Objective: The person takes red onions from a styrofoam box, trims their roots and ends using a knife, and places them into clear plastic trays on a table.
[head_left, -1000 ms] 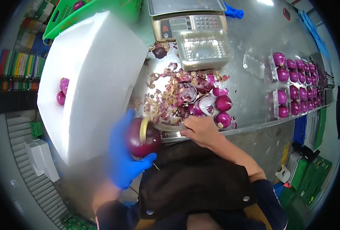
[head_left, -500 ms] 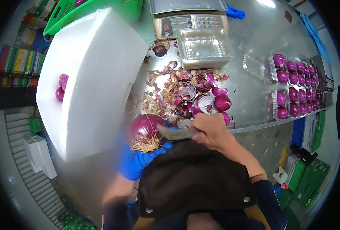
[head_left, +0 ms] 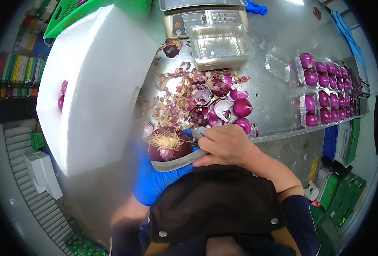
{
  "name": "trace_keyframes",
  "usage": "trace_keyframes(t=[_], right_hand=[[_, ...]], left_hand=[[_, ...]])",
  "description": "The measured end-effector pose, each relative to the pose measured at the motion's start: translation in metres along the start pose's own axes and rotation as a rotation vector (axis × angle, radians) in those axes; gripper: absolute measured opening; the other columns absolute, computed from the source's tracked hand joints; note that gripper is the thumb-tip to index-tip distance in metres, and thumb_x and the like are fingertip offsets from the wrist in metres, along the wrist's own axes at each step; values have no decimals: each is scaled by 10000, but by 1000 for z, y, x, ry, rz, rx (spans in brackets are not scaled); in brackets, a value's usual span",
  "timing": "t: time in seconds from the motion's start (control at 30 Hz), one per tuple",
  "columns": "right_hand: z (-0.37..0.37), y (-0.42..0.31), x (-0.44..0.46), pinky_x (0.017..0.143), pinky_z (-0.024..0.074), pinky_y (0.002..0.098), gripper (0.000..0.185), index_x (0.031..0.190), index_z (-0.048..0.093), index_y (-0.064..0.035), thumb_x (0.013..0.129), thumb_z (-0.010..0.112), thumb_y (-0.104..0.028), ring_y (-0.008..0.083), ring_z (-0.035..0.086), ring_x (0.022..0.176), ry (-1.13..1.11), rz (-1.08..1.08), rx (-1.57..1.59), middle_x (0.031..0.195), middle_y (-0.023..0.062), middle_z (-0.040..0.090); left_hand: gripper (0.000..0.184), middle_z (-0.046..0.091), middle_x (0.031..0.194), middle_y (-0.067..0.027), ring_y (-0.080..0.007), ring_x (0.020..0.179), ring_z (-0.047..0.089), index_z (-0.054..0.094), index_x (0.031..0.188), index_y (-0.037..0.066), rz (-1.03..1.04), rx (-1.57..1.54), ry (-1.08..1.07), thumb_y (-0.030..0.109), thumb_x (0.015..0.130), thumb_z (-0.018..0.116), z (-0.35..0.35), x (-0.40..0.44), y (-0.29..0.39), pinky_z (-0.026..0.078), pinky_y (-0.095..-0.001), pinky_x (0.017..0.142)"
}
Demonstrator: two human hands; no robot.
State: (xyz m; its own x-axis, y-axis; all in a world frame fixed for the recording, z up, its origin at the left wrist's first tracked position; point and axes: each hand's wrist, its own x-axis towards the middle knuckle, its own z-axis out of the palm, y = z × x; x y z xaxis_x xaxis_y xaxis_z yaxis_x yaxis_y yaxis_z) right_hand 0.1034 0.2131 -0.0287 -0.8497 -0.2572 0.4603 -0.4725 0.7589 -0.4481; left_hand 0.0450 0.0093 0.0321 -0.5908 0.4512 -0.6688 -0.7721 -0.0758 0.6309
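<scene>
My left hand (head_left: 152, 181), in a blue glove, is wrapped round a large red onion (head_left: 179, 145) from below and the left. Dry roots on the onion face up toward the camera. A knife (head_left: 176, 163) lies with its curved blade against the near side of the onion, and its handle is in my closed, ungloved right hand (head_left: 225, 145). Just beyond both hands is a pile of onion skins and roots (head_left: 189, 96). Two peeled onions (head_left: 242, 107) sit at the right of that pile.
A white foam box (head_left: 99, 94) stands at the left, with a green basket (head_left: 76, 17) behind it. Clear plastic trays (head_left: 218, 47) sit before a scale (head_left: 186, 21). Packed onions (head_left: 311, 77) stand in rows at the right, along the metal table (head_left: 274, 115).
My left hand has turned the onion so its roots now face up. The knife has moved from the onion's far right side to its near side, blade against it.
</scene>
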Motion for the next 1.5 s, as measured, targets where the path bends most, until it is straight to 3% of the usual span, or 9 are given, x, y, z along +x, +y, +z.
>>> trace_keyframes(t=[0.23,0.43,0.6,0.8,1.0,1.13,1.3,1.37,1.5], right_hand=[[-1,-1,-1,446,410,306,499,703,466,-153,838,628,-605,147,525,531,-28,2,-28,651,5,399],[3,8,-7,432,407,335,501,698,466,-150,851,606,-607,179,554,515,-71,191,-65,638,8,441],[3,2,-8,439,409,335,497,700,475,-152,858,594,-608,175,549,526,-71,61,36,641,6,437],[6,7,-7,440,402,328,498,703,486,-149,858,591,-611,167,545,537,-115,39,68,643,4,431],[4,2,0,438,404,330,496,698,500,-150,856,585,-613,168,557,543,-126,-19,116,633,7,430],[10,8,-4,432,402,340,489,691,506,-154,850,591,-608,169,563,540,-122,-29,105,622,4,434],[26,62,-47,445,414,362,465,696,519,-126,876,600,-547,220,582,553,-183,207,48,635,33,505],[26,68,-44,458,415,375,451,710,523,-116,889,598,-524,242,586,564,-196,316,81,649,46,532],[22,29,-14,476,410,394,448,731,518,-105,903,587,-512,266,578,566,-88,292,203,659,58,544]], left_hand=[[618,651,1208,-131,-205,1045,668,567,1278,16,345,645,-50,93,739,857,-14,1,-15,561,-351,876],[603,619,1248,-169,-267,1086,649,510,1338,15,-407,-692,-178,171,825,784,-10,1,1,560,-434,920],[663,571,1303,-235,-391,1102,630,392,1431,17,266,649,-198,493,983,502,-11,-6,-11,582,-518,832],[560,633,1216,-168,-285,1049,659,486,1357,16,-385,-600,-400,224,890,713,-14,3,1,590,-450,764],[597,605,1255,-212,-389,1089,632,445,1399,17,7,214,-267,472,1017,388,-16,1,-18,562,-506,840],[712,588,1272,-270,-454,1013,639,456,1398,17,-455,-692,-355,581,995,294,-32,14,-32,558,-524,788],[863,572,1233,-362,-460,763,621,339,1484,29,-582,-807,-415,698,943,268,-58,2,-32,490,-484,562],[910,575,1200,-386,-452,659,596,285,1517,35,-501,-753,-428,729,929,270,-64,-7,-26,456,-451,487],[825,558,1266,-334,-499,963,624,354,1471,16,14,-39,-127,663,959,348,-53,-18,-34,541,-488,609]])
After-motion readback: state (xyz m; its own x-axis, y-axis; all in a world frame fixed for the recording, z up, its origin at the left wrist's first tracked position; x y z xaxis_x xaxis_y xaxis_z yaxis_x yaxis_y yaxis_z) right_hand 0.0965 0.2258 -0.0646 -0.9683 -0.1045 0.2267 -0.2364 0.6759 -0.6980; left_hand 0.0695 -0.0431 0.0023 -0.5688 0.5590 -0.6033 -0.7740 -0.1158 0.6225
